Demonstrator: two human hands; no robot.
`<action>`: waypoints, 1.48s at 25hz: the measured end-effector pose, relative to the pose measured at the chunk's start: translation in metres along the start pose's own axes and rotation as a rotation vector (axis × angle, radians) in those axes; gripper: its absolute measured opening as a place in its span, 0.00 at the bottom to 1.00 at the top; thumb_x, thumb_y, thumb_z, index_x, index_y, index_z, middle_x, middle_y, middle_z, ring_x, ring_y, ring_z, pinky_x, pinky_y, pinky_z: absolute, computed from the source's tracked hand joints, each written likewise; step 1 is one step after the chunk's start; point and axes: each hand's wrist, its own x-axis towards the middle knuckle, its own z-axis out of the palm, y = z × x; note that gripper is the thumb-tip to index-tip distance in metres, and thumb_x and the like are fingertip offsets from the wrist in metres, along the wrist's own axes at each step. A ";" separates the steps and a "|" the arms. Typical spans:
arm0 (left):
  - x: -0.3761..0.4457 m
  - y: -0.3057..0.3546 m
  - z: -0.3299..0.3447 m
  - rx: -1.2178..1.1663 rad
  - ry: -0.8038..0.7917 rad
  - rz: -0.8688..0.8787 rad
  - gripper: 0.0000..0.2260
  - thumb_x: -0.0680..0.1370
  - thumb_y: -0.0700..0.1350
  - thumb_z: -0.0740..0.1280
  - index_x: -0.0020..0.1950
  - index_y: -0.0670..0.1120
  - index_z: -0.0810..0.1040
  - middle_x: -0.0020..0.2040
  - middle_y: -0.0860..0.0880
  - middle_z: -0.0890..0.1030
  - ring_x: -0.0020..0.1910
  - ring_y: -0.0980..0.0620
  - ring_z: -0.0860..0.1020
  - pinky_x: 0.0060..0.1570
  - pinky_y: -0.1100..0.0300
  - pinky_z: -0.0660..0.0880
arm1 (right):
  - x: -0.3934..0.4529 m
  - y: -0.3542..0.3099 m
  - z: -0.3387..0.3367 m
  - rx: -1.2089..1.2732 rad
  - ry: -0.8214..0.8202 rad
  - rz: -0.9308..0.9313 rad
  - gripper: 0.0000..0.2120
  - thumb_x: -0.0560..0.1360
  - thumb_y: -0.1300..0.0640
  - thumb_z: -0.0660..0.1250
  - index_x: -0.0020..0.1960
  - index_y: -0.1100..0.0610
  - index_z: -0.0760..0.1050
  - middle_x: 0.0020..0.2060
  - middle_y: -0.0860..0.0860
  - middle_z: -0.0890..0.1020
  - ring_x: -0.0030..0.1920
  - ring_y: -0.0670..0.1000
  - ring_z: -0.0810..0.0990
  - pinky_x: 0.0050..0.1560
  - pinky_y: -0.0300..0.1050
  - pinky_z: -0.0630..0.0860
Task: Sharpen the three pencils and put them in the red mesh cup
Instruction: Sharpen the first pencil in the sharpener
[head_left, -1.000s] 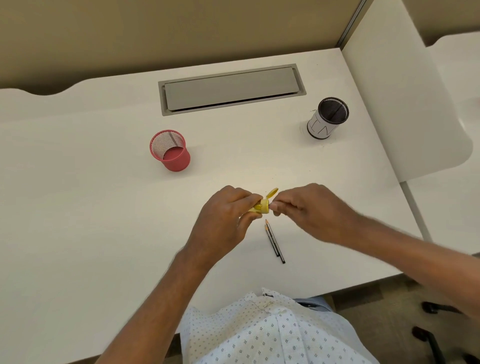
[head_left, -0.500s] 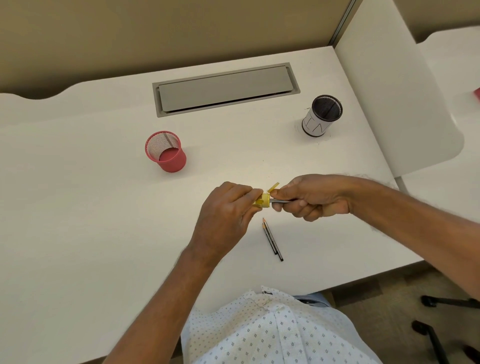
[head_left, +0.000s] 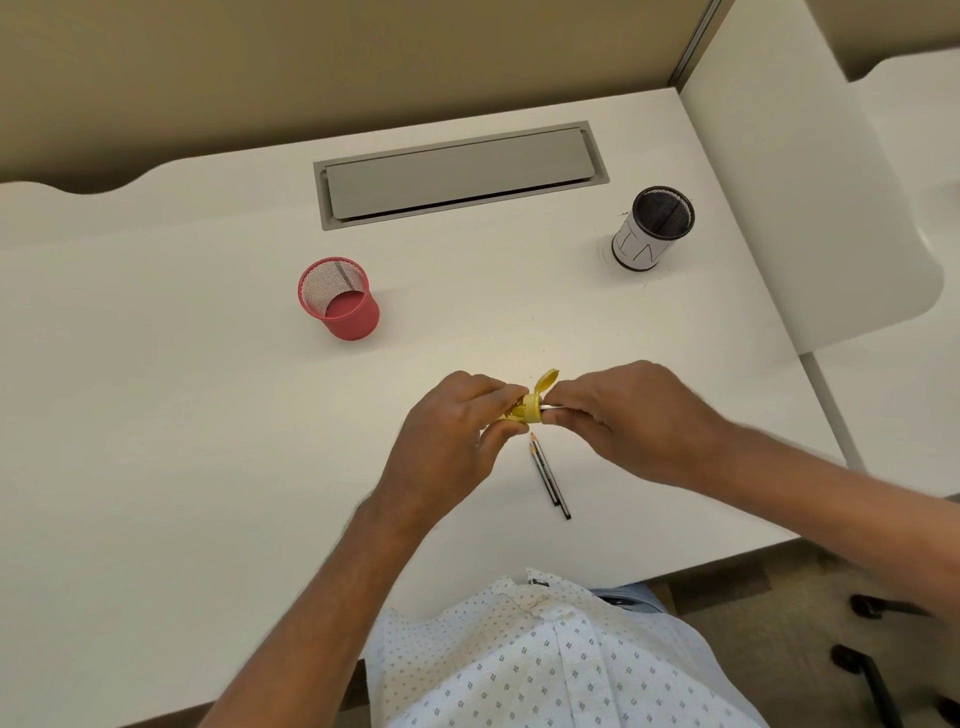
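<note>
Left hand (head_left: 447, 441) grips yellow sharpener (head_left: 527, 408); right hand (head_left: 634, 415) holds pencil (head_left: 548, 409).

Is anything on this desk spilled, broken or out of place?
Nothing stands out. The red mesh cup and the black cup stand upright, and two pencils lie side by side on the desk.

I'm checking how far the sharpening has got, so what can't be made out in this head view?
- Pencil being sharpened: only a short grey stretch shows; the right hand covers the rest and the yellow sharpener hides its tip.
- Sharpener body: mostly covered by the left hand.
- Two pencils on the desk: too small to judge whether their tips are sharp.
- Red mesh cup: its near wall hides part of its floor.
</note>
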 end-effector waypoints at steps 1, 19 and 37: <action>-0.001 0.000 0.001 0.019 0.022 0.012 0.14 0.75 0.44 0.76 0.60 0.45 0.84 0.51 0.50 0.85 0.48 0.48 0.79 0.45 0.55 0.78 | 0.004 0.002 -0.001 0.146 -0.049 0.061 0.14 0.84 0.44 0.60 0.49 0.50 0.80 0.31 0.47 0.78 0.31 0.49 0.74 0.33 0.49 0.72; 0.006 -0.022 0.014 -0.074 0.141 -0.128 0.15 0.75 0.45 0.76 0.61 0.47 0.83 0.54 0.52 0.84 0.52 0.52 0.78 0.52 0.60 0.75 | 0.010 0.036 -0.013 1.091 -0.415 0.516 0.22 0.85 0.41 0.58 0.50 0.55 0.83 0.29 0.46 0.63 0.29 0.47 0.57 0.28 0.37 0.57; -0.009 -0.020 0.049 -0.392 0.147 -0.243 0.14 0.75 0.46 0.76 0.60 0.55 0.83 0.51 0.60 0.83 0.51 0.53 0.81 0.51 0.57 0.78 | -0.014 0.060 0.176 0.517 0.351 0.853 0.07 0.79 0.56 0.70 0.57 0.53 0.79 0.45 0.47 0.81 0.43 0.50 0.79 0.44 0.44 0.72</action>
